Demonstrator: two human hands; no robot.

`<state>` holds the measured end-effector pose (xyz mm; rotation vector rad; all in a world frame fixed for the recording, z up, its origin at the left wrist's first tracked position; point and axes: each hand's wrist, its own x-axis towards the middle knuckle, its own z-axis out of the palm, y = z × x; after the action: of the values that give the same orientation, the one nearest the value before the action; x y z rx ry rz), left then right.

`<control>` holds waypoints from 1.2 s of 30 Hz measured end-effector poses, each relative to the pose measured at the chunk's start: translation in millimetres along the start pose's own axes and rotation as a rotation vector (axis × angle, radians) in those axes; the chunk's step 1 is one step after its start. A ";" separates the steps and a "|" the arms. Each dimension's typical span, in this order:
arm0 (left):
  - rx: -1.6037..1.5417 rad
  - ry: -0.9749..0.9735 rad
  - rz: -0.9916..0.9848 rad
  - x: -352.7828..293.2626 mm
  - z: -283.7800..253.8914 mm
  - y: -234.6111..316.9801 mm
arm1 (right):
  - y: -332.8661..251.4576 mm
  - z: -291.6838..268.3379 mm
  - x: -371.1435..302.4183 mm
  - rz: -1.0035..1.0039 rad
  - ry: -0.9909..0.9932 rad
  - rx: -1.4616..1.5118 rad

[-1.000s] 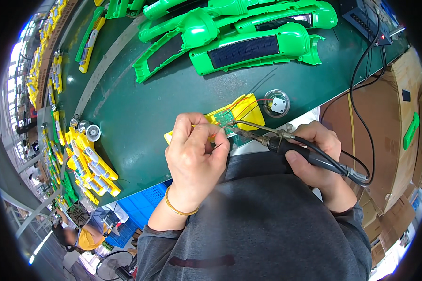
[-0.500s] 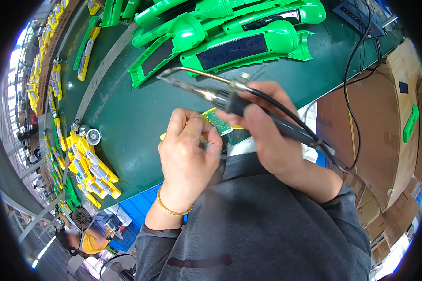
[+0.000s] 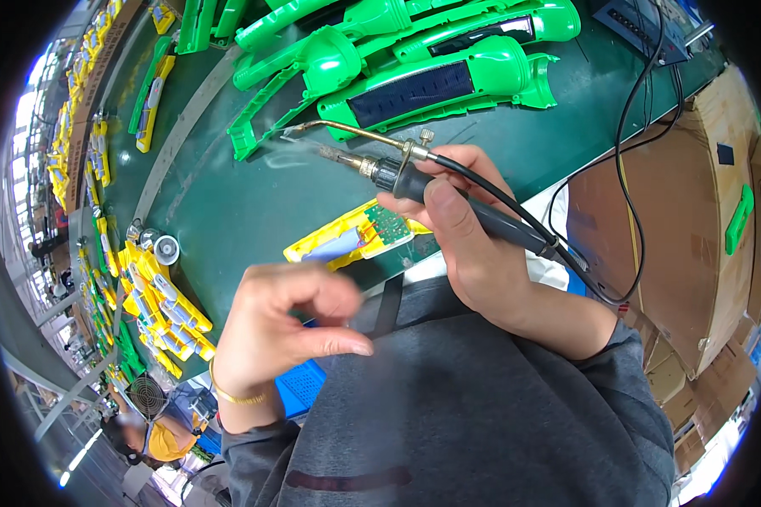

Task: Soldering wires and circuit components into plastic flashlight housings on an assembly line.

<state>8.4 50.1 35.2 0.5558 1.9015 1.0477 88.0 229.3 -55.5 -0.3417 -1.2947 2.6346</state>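
1. Yellow casing, vacated by your left hand since the earlier frame: on green table, circuit board and battery inside.
2. Nearer you than the casing: that hand, thumb and fingers parted, apparently empty.
3. Beyond the casing: soldering iron, gripped by your right hand.
4. Probable step: pausing between joints; next move calls for re-steadying the casing.

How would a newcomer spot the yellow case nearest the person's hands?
Find the big green table. Near the edge closest to the person, beside the right hand holding the soldering iron, lies one yellow case. It sits apart from the yellow pile further left, its green circuit board and greyish battery showing.
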 end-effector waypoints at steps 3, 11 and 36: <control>-0.119 0.240 -0.028 16.9 18.3 -10.3 | 2.1 -0.3 2.4 0.026 0.028 0.067; 0.600 0.499 0.342 36.4 35.0 -22.4 | -27.2 -17.8 -1.5 -0.120 0.107 0.072; 0.484 0.463 0.148 43.5 42.8 -15.3 | -80.6 -75.8 5.7 0.015 -0.251 -0.811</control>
<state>22.6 91.7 -9.7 0.7843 2.5874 0.8526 109.4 336.4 -37.1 -0.1162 -2.4090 2.0750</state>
